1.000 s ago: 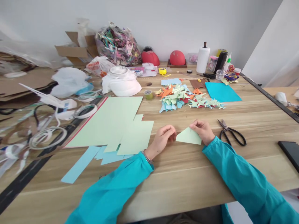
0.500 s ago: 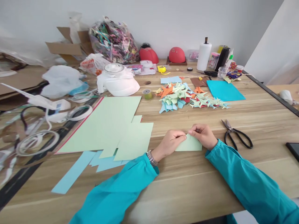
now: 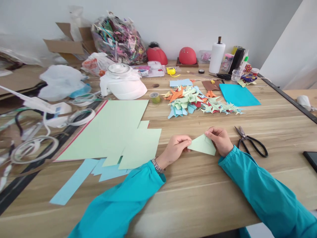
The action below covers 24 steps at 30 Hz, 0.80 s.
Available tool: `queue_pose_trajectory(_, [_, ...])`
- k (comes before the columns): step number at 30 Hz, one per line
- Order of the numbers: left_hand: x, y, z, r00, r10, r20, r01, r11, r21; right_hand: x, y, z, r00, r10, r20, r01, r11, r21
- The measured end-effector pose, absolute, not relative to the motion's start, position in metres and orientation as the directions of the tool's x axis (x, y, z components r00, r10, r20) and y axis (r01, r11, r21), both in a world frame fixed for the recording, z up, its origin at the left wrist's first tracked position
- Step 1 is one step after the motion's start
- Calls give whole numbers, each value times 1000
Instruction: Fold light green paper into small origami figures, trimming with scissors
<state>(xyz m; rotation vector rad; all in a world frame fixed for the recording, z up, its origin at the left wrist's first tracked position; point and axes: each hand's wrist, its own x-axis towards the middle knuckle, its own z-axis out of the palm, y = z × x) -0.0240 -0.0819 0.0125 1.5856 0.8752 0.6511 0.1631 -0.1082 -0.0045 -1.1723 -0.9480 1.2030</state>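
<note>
A small pale green paper triangle (image 3: 201, 146) lies folded on the wooden table (image 3: 198, 191) between my hands. My left hand (image 3: 173, 150) pinches its left corner with fingers closed. My right hand (image 3: 220, 140) pinches the top right edge of the same piece, fingers curled. Both arms wear teal sleeves, and a watch band shows at my left wrist.
Black scissors (image 3: 251, 143) lie just right of my right hand. Large green sheets (image 3: 114, 132) and blue strips (image 3: 74, 181) lie to the left. A pile of folded paper shapes (image 3: 195, 102), a teal sheet (image 3: 237, 95), tape rolls (image 3: 34, 145), a phone (image 3: 312, 158) and clutter ring the table.
The green piece went from a triangle to being pressed with both hands together at its top, and now shows as a triangle again with my hands apart at its corners.
</note>
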Motion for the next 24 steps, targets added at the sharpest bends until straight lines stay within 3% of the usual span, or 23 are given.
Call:
queue_pose_trajectory(5, [-27, -81, 7, 505, 863, 24, 29, -45, 999, 161, -111, -3, 138, 990, -14, -117, 3, -993])
queue_pose_trajectory(13, [-15, -92, 14, 593, 797, 119, 229, -308, 923, 149, -120, -3, -64, 989, 135, 135, 143, -981])
queue_pose_trajectory(19, [-16, -90, 10, 646, 750, 144, 212, -357, 910, 149, -120, 0, -153, 978, 139, 250, 175, -952])
queue_pose_trajectory(24, [-16, -91, 12, 654, 748, 114, 208, -323, 923, 150, -118, -1, -165, 978, 125, 219, 160, -962])
